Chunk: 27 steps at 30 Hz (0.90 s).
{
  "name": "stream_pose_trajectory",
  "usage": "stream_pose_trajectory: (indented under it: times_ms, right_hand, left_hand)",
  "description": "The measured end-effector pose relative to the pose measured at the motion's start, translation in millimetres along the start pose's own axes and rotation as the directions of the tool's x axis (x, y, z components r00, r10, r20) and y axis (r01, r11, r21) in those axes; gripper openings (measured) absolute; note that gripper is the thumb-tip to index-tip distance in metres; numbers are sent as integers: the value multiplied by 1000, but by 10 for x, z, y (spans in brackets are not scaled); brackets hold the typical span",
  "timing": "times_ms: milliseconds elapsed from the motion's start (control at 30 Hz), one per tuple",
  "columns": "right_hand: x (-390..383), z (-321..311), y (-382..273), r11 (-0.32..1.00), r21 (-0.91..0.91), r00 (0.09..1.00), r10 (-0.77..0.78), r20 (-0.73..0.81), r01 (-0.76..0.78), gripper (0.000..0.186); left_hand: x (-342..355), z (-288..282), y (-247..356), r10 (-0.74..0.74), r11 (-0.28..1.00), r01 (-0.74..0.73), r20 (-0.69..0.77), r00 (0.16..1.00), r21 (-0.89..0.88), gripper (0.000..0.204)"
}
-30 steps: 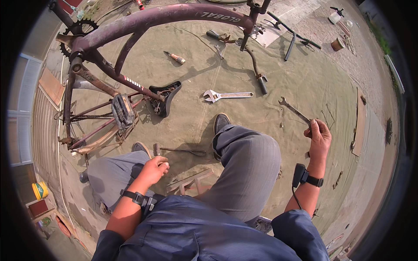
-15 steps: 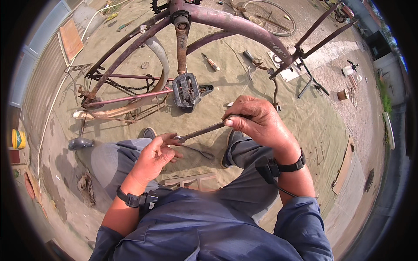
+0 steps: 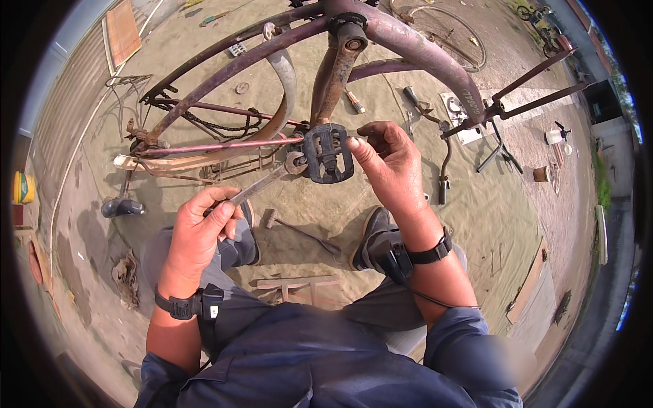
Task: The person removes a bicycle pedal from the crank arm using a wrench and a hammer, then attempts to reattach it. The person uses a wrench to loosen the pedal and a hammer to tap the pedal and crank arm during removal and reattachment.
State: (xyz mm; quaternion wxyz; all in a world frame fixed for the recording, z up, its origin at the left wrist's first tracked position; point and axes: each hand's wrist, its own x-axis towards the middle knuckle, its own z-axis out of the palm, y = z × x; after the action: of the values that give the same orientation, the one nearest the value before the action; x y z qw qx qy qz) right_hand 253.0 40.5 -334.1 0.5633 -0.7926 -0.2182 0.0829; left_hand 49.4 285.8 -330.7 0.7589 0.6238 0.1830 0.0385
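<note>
My left hand (image 3: pixel 201 228) is closed round one end of a metal open-end wrench (image 3: pixel 262 186). The wrench's jaw end reaches up to the left side of a black bicycle pedal (image 3: pixel 328 156); whether it sits on a nut there I cannot tell. That pedal hangs at the end of a rusty crank arm (image 3: pixel 338 78) on a worn purple bicycle frame (image 3: pixel 435 58). My right hand (image 3: pixel 396 170) is open at the pedal's right side, thumb and fingers apart. Its thumb tip is close to the pedal's edge; contact is unclear.
A hammer (image 3: pixel 299 230) lies between my feet, beyond a low wooden frame (image 3: pixel 299 280). A screwdriver-like tool (image 3: pixel 355 103) and handlebar parts (image 3: pixel 428 112) lie on the ground sheet past the pedal. A curved mudguard (image 3: pixel 280 88) and chain (image 3: pixel 204 126) are at the left.
My left hand has swung the wrench up to the pedal. My right hand has let go of the wrench and opened beside the pedal. The bicycle appears shifted right and nearer in view.
</note>
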Motion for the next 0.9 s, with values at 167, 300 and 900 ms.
stream_pose_trajectory:
  times_ms: [167, 300, 900]
  right_hand:
    - [182, 232, 201, 948, 143, 949, 254, 189, -283, 84]
    - [163, 340, 223, 798, 427, 891, 287, 351, -425, 86]
    - [160, 493, 225, 606, 584, 831, 274, 484, -540, 72]
  left_hand:
    - [378, -106, 71, 72, 955, -38, -104, 992, 293, 23]
    - [621, -45, 20, 134, 939, -113, -43, 990, 325, 22]
    - [587, -8, -150, 64, 992, -42, -191, 980, 116, 22]
